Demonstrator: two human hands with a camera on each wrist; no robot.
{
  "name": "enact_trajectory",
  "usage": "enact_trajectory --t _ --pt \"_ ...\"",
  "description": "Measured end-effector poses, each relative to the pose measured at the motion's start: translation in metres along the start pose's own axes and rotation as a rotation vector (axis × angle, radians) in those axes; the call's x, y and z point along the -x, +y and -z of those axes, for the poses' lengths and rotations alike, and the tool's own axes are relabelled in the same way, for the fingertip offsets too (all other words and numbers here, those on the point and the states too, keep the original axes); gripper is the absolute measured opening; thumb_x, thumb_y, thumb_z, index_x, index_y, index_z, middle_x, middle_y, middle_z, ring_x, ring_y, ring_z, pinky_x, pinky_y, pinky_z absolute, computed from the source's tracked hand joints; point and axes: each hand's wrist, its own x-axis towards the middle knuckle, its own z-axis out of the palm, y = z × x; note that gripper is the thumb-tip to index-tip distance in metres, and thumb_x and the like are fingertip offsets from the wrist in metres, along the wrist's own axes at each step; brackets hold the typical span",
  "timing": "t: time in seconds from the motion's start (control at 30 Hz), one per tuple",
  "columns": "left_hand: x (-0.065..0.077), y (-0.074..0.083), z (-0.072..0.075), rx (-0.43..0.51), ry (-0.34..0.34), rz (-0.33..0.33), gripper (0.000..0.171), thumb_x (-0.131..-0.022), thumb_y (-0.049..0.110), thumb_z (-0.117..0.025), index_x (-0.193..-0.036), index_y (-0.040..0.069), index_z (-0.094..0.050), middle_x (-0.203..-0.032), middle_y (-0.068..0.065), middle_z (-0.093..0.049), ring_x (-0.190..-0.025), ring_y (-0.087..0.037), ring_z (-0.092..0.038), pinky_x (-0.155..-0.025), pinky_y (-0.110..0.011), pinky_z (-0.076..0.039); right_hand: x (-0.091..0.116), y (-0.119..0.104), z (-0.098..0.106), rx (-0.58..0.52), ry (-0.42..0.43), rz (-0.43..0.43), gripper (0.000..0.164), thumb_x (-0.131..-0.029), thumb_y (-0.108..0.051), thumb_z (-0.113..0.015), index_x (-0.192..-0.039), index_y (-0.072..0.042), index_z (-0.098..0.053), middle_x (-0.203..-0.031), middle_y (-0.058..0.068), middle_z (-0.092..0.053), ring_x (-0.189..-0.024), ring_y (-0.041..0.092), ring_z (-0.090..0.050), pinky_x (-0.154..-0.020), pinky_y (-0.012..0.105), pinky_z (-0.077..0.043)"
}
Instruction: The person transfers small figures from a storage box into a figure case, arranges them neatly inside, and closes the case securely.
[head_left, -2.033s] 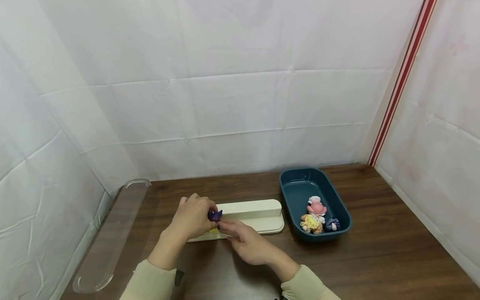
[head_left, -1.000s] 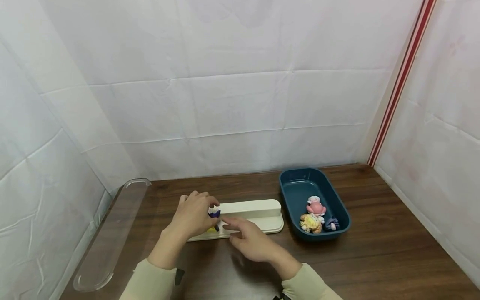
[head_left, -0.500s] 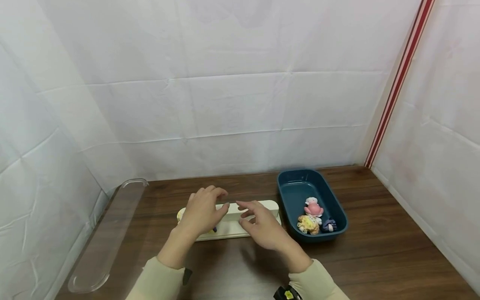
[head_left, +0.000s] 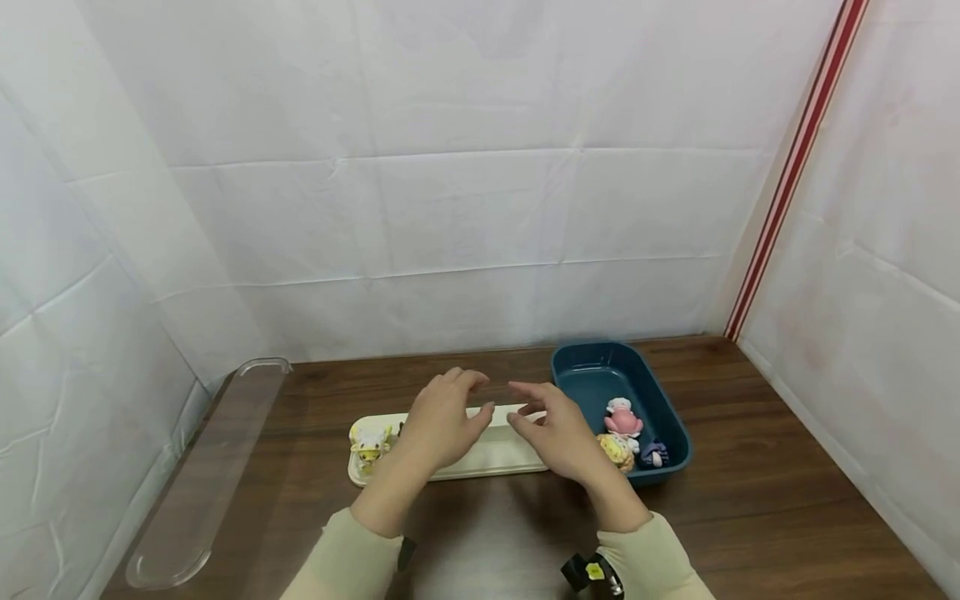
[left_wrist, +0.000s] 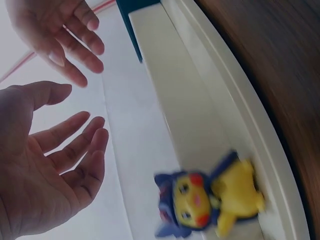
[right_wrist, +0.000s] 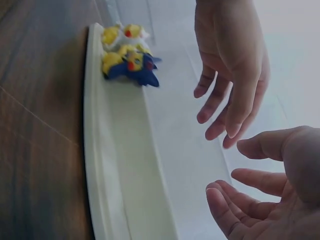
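My left hand (head_left: 446,421) hovers above the cream two-tier display stand (head_left: 495,460), fingers spread and holding nothing. To its right my right hand (head_left: 558,429), also with nothing in it, is raised over the stand's right end with fingers bent loosely. A yellow figurine with a dark blue hood (left_wrist: 192,202) stands on the stand; in the head view the left hand hides most of it. Beside it, at the stand's left end, is a white-and-yellow figurine (head_left: 370,444).
A dark teal tray (head_left: 681,458) sits to the right, holding a pink-and-white figurine (head_left: 622,419), a yellow curly one (head_left: 615,451) and a dark purple one (head_left: 655,454). A long clear plastic cover (head_left: 210,483) lies at the table's left. White sheeting hangs behind.
My left hand has let go of the blue-hooded figurine, which stays on the stand. Both hands have risen and moved right, uncovering the white-and-yellow figurine in the head view.
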Motion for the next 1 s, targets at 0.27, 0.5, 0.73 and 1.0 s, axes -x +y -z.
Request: enact_trajectory --t 0.27,0.5,0.73,1.0 --pt "-0.009 0.023 -0.015 0.102 -0.052 -0.023 0.040 -0.100 0.029 -0.068 -0.135 0.010 -0.064 -0.121 -0.007 -0.067 -0.113 -0.027 -0.065 -0.093 -0.044 -0.057 0.001 0.007 0.025 0.047 0.024 -0.083 0.044 -0.099 -0.020 -0.071 -0.142 -0.014 -0.063 -0.130 0.010 -0.063 -0.112 0.025 -0.067 -0.092 0.044 -0.058" --pt "-0.014 0.038 -0.027 0.194 -0.072 -0.030 0.042 -0.099 0.028 -0.069 -0.136 0.008 -0.063 -0.117 -0.007 -0.066 -0.104 -0.023 -0.065 -0.088 -0.042 -0.057 0.003 0.014 0.049 0.085 0.003 -0.156 0.046 -0.101 -0.025 -0.067 -0.145 -0.013 -0.059 -0.136 0.012 -0.062 -0.120 0.030 -0.064 -0.090 0.045 -0.059" --pt "-0.017 0.046 -0.039 0.183 -0.082 -0.054 0.041 -0.097 0.028 -0.070 -0.134 0.009 -0.065 -0.116 -0.008 -0.068 -0.105 -0.023 -0.066 -0.089 -0.041 -0.057 0.005 0.019 0.069 0.152 -0.025 -0.200 0.046 -0.102 -0.029 -0.066 -0.144 -0.010 -0.059 -0.131 0.013 -0.066 -0.116 0.031 -0.066 -0.083 0.040 -0.059" --pt "-0.017 0.060 -0.054 0.113 -0.126 -0.086 0.041 -0.098 0.032 -0.071 -0.134 0.012 -0.066 -0.123 -0.006 -0.068 -0.115 -0.026 -0.063 -0.093 -0.040 -0.056 0.009 0.027 0.081 0.200 -0.077 -0.231 0.044 -0.102 -0.033 -0.065 -0.139 -0.009 -0.062 -0.129 0.015 -0.067 -0.117 0.033 -0.066 -0.088 0.045 -0.060"
